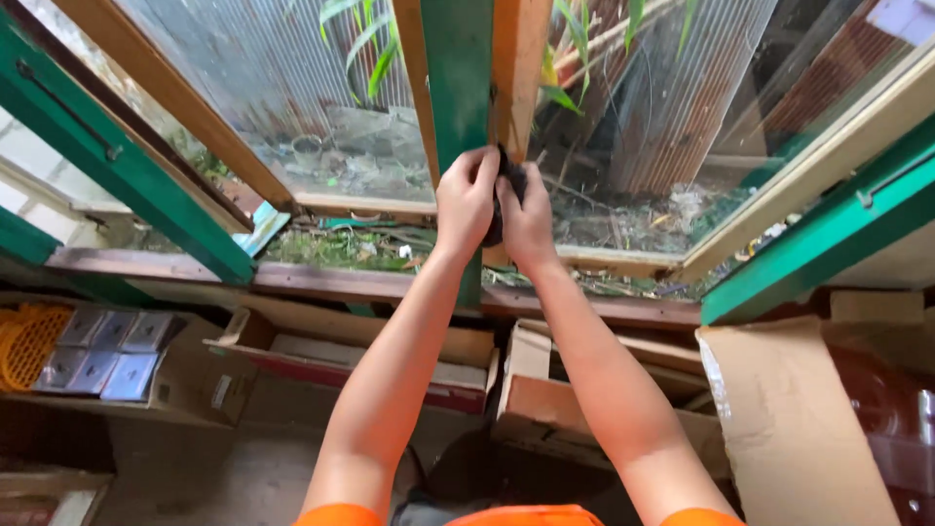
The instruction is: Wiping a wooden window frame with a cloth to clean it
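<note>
Cardboard boxes (545, 409) (open), orange basket (27, 343) below.

Both hands (497, 200) grip dark cloth (510, 180) @ window frame (458, 78).

a cluttered storeroom or shed beside an overgrown yard: green-and-wood window frames (458, 78) fill the top of the frame, plants and debris lie beyond the glass, and open cardboard boxes (545, 409) crowd the floor along the bottom.

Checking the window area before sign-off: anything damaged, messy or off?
Yes. Dirt and dead plant debris litter the ledge behind the glass. Left hand and right hand press a dark cloth on the wooden frame.
</note>
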